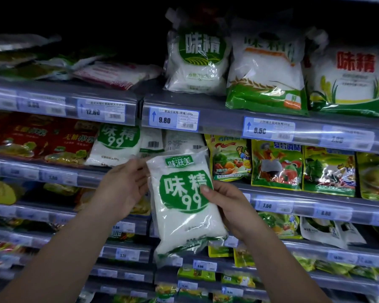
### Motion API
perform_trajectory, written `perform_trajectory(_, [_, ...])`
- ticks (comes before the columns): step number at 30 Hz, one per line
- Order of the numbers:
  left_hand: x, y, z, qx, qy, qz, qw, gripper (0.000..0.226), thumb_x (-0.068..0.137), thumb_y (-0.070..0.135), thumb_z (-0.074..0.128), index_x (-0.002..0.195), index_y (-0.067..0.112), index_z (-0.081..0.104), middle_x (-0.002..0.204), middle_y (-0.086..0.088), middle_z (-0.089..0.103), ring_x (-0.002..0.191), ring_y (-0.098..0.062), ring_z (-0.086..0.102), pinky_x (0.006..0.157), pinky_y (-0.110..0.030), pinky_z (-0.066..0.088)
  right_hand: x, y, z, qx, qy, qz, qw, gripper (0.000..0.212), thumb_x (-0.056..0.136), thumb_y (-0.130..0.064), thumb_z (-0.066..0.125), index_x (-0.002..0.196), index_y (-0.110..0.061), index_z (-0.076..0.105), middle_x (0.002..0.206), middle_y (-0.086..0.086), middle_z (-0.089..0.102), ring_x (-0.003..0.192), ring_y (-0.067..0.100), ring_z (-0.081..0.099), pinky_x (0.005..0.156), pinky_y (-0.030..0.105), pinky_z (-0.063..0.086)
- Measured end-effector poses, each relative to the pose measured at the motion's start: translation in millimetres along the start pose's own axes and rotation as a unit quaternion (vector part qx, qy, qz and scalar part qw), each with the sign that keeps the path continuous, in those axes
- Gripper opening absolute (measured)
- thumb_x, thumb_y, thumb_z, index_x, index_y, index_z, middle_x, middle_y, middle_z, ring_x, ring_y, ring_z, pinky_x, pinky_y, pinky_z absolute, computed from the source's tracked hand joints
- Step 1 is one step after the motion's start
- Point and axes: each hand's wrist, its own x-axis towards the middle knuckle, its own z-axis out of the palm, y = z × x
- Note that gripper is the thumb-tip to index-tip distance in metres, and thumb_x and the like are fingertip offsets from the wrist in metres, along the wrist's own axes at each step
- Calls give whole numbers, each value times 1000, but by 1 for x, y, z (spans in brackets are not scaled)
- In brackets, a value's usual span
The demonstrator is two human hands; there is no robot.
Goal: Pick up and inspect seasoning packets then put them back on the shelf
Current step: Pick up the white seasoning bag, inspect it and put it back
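A white seasoning packet (185,206) with a green round label marked 99 is held upright in front of the shelves, its printed face toward me. My left hand (123,189) grips its left edge, fingers behind the packet. My right hand (230,206) holds its right edge, thumb pressed on the green label. Another packet of the same kind (116,145) leans on the second shelf (59,173) just behind and to the upper left, beside two packets showing their barcoded backs (151,139).
Larger white bags (195,60) stand on the top shelf above blue price tags (174,120). Red packets (42,138) fill the left of the second shelf, yellow-green packets (278,165) the right. Lower shelves hold several more packets.
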Motion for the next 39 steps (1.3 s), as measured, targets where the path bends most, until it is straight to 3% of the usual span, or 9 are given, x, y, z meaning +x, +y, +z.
perform_trajectory(4, [2, -12, -4, 228, -13, 30, 973, 49, 78, 71, 58, 103, 30, 71, 106, 3, 77, 101, -20, 72, 90, -42, 56, 19, -17, 12, -29, 73, -38, 996, 12, 96, -12, 64, 98, -7, 74, 95, 8, 82, 84, 21, 78, 71, 31, 64])
perform_trajectory(9, [19, -5, 18, 340, -56, 150, 927, 34, 76, 18, 86, 103, 28, 68, 101, 9, 77, 94, -9, 72, 83, -29, 57, 63, -40, 25, -92, 140, -99, 981, 30, 89, -15, 76, 117, -8, 66, 113, 10, 77, 103, 27, 75, 90, 44, 61])
perform_trajectory(14, [59, -5, 29, 484, 24, 227, 845, 47, 74, 38, 86, 112, 18, 67, 100, 4, 74, 88, -14, 68, 70, -25, 49, 89, -48, 24, -185, 159, -102, 964, 27, 83, -2, 79, 96, -21, 65, 112, 6, 74, 103, 20, 70, 101, 42, 54])
perform_trajectory(18, [72, -18, 20, 524, 50, 254, 811, 62, 70, 38, 88, 121, 12, 63, 108, -2, 76, 94, -22, 70, 80, -33, 56, 96, -30, 24, -286, 166, -113, 937, 56, 83, -5, 79, 131, -13, 51, 131, 9, 66, 117, 19, 62, 101, 32, 49])
perform_trajectory(24, [63, -28, 12, 527, 107, 275, 797, 87, 66, 38, 91, 136, 11, 47, 110, -6, 68, 99, -27, 66, 83, -43, 59, 85, -21, 23, -338, 125, -115, 926, 67, 85, -6, 77, 142, -13, 41, 133, 6, 65, 121, 20, 61, 96, 27, 49])
perform_trajectory(27, [52, -27, 15, 546, 119, 272, 784, 82, 69, 32, 90, 134, 8, 46, 111, -13, 65, 101, -34, 64, 81, -45, 57, 69, -22, 16, -357, 128, -110, 919, 54, 86, -6, 72, 134, -15, 50, 126, 5, 69, 114, 20, 66, 94, 35, 55])
perform_trajectory(31, [28, -30, 34, 593, 119, 382, 699, 62, 77, 15, 82, 131, 12, 50, 124, -15, 51, 112, -39, 53, 92, -53, 50, 27, -30, -14, -331, 190, -119, 917, 39, 91, -1, 64, 128, -13, 59, 110, -3, 68, 101, 12, 66, 91, 27, 55])
perform_trajectory(35, [13, -49, 90, 558, 0, 354, 751, 45, 87, 24, 70, 129, 21, 53, 123, -7, 57, 108, -28, 60, 88, -42, 54, -7, -35, -50, -333, 292, -126, 888, 24, 93, -5, 62, 116, -13, 65, 96, -5, 71, 88, 8, 68, 77, 28, 55])
perform_trajectory(39, [28, -68, 135, 578, -36, 225, 783, 70, 87, 42, 69, 141, 11, 37, 124, -11, 60, 106, -29, 62, 84, -36, 52, -27, -37, -69, -366, 322, -161, 858, 27, 93, -2, 59, 115, -16, 63, 101, -3, 67, 91, 3, 65, 77, 21, 54])
